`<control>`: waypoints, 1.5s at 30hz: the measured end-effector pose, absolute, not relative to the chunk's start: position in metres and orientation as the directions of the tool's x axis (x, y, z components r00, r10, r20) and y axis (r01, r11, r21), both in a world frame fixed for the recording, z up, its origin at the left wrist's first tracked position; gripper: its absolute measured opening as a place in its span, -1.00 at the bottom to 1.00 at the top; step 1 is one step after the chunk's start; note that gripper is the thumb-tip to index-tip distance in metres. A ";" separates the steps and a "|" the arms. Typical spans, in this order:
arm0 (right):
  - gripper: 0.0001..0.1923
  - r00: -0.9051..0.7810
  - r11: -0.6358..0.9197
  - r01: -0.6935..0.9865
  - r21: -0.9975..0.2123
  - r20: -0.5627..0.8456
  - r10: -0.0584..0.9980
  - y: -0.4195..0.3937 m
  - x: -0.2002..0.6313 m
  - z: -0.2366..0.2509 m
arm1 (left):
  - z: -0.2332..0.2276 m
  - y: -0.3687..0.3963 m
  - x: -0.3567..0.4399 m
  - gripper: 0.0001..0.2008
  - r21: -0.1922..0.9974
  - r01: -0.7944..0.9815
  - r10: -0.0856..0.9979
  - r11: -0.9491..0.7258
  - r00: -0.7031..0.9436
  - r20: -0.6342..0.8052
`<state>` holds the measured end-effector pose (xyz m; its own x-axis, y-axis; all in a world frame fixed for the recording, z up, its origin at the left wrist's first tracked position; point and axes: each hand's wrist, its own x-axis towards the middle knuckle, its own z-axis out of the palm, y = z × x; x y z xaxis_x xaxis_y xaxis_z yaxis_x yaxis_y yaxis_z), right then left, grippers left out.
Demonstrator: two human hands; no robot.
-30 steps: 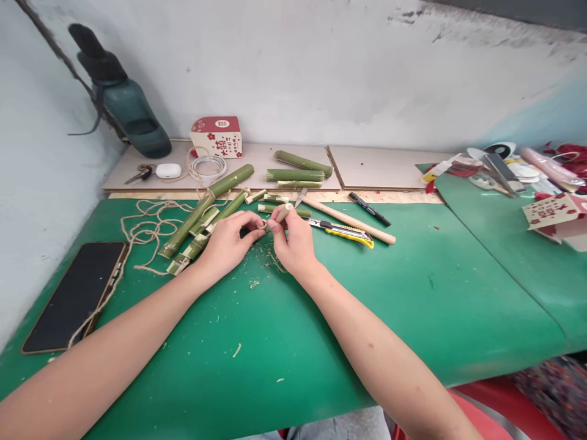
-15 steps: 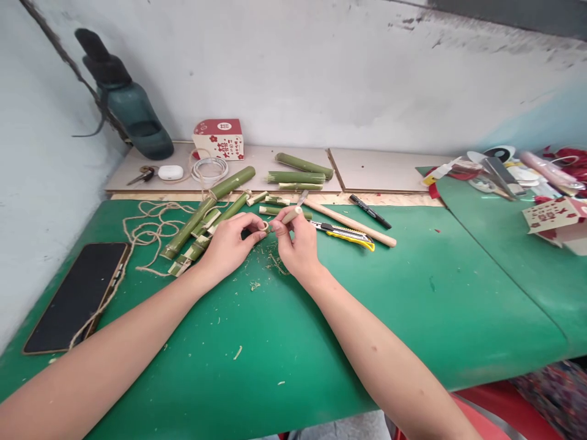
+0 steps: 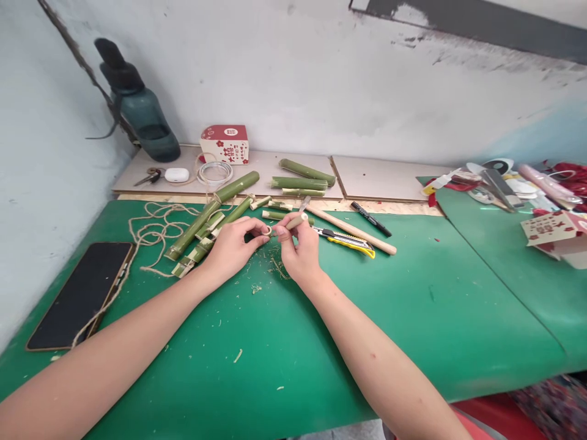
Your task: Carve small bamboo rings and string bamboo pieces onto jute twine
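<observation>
A small bamboo ring (image 3: 268,231) is pinched between the thumb and fingers of my left hand (image 3: 233,245); its open end faces my right hand. My right hand (image 3: 299,247) is closed around a wooden-handled tool (image 3: 300,220). The pale butt of its handle points up and to the right, and its tip is at the bamboo ring, mostly hidden by my fingers. Bamboo shavings (image 3: 276,266) lie on the green table mat (image 3: 275,342) below my hands. Just right of my right hand are a yellow utility knife (image 3: 346,240) and another wooden-handled metal tool (image 3: 351,228).
Bamboo pieces (image 3: 195,231) and twine (image 3: 153,229) lie left of my hands. A phone (image 3: 80,296) sits at far left. More bamboo (image 3: 302,183), a red-and-white box (image 3: 224,145) and a bottle (image 3: 147,119) stand behind. A black marker (image 3: 370,219) lies to the right.
The view has shifted slightly, so the scene sits a little lower and to the right. Both hands keep their grip on the bamboo ring and the tool, with hardly any other motion visible.
</observation>
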<state>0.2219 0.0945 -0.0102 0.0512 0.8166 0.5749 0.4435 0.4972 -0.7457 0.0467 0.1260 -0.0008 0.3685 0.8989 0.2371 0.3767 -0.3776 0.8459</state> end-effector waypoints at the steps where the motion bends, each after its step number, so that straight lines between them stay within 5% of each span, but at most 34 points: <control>1: -0.85 0.037 0.493 0.452 -0.743 0.568 0.822 0.094 0.222 -0.010 | -0.001 0.126 0.047 -0.94 0.845 0.379 0.899 -0.376 0.368 0.235; 32: -0.85 0.052 0.452 0.484 -0.749 0.540 0.840 0.096 0.224 -0.014 | -0.004 0.126 0.047 -0.94 0.857 0.349 0.897 -0.378 0.367 0.246; 38: -0.81 0.251 0.431 0.233 -0.872 0.482 0.840 0.094 0.223 -0.012 | -0.002 0.125 0.047 -0.62 0.867 0.382 0.915 -0.321 0.361 0.179; 45: -0.74 0.330 0.377 0.114 -0.919 0.393 0.858 0.094 0.219 -0.009 | 0.001 0.125 0.048 -0.84 0.848 0.396 0.892 -0.352 0.418 0.175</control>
